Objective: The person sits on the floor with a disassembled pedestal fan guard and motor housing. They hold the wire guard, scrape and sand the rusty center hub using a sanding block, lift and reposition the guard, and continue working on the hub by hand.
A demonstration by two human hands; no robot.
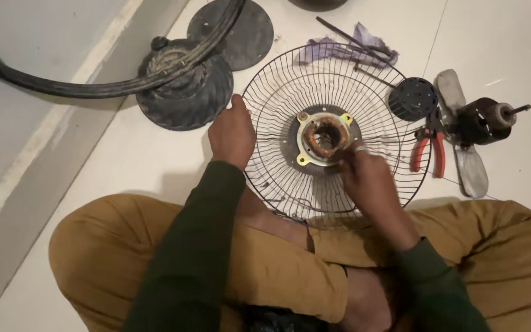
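Legs: crossed, in tan trousers (124,246), nearest of all; the near rim of the wire fan guard (290,184) rests against them.
Right hand: (367,178) closed, fingertips pinched at the near right edge of the motor core (325,138); what it pinches is too small to tell.
Left hand: (233,132) fingers curled, pressing on the guard's left rim.
Fan guard: round wire cage lying flat on the white floor (155,166), in front of the knees.
Motor core: copper windings in a yellowish metal frame, at the guard's centre.
Right side: red-handled pliers (428,150) just beside the guard's right rim; a black slotted cap (413,98) touches the rim farther back; a dark motor (487,120) with pale blades lies beyond the pliers.
Left side: a black round base (185,89) with a curved black tube (93,86) across it, near the left hand.
Far: a flat black disc (241,34); a purple cloth (364,43) with thin rods at the guard's far rim.
Open room: bare floor near left, beside the knee.
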